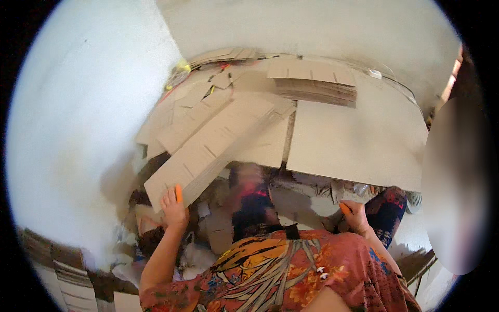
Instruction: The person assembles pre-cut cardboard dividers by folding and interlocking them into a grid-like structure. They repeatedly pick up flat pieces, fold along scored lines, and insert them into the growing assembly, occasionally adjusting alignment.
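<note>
A long stack of brown cardboard pieces with short slits lies slantwise on the left, its near end jutting past the table edge. My left hand rests at that near end, fingers spread against the cardboard. An orange cover wraps one of its fingers. Over to the right, away from the cardboard, my right hand is closed above my knee. Orange shows on one of its fingers too; whatever its curled fingers may hold is hidden.
A neat stack of slitted cardboard sits at the back of the table. More cardboard sheets lean near the wall corner. Cables run along the back edge. Clutter fills the floor below. A blurred area covers the far right.
</note>
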The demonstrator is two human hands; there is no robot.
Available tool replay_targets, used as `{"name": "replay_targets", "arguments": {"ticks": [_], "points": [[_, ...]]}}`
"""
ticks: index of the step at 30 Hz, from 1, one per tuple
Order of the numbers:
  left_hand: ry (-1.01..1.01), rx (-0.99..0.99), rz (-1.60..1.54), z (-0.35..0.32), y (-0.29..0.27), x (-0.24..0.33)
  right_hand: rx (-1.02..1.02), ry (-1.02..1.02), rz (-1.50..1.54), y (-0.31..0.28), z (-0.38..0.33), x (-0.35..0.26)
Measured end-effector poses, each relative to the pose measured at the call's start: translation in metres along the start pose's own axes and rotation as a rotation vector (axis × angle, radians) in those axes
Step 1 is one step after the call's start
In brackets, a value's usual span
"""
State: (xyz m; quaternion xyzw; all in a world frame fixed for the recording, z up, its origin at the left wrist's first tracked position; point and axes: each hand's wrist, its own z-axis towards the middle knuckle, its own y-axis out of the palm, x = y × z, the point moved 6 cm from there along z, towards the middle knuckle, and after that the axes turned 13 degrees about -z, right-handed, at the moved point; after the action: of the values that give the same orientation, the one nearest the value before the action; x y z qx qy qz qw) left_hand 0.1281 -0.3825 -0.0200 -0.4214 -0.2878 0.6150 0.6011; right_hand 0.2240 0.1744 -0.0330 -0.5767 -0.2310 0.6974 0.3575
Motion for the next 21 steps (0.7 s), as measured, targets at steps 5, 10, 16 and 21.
{"name": "replay_targets", "arguments": {"ticks": [5, 10, 16, 21], "points": [[-0.015, -0.318, -0.408, 0.026, -0.040, 0.024, -0.036, 0.025, -0.029, 0.009, -0.007, 0.024], [-0.143, -0.157, -0.675, 0.067, -0.026, -0.020, -0.070, 0.092, 0.020, 0.019, -0.009, 0.032], [-0.617, -0.128, -0.746, 0.133, 0.058, -0.110, -0.127, 0.133, -0.031, 0.027, -0.006, 0.034], [-0.724, -0.286, -0.640, 0.182, 0.128, -0.135, -0.169, 0.112, -0.061, 0.040, -0.003, 0.055]]}}
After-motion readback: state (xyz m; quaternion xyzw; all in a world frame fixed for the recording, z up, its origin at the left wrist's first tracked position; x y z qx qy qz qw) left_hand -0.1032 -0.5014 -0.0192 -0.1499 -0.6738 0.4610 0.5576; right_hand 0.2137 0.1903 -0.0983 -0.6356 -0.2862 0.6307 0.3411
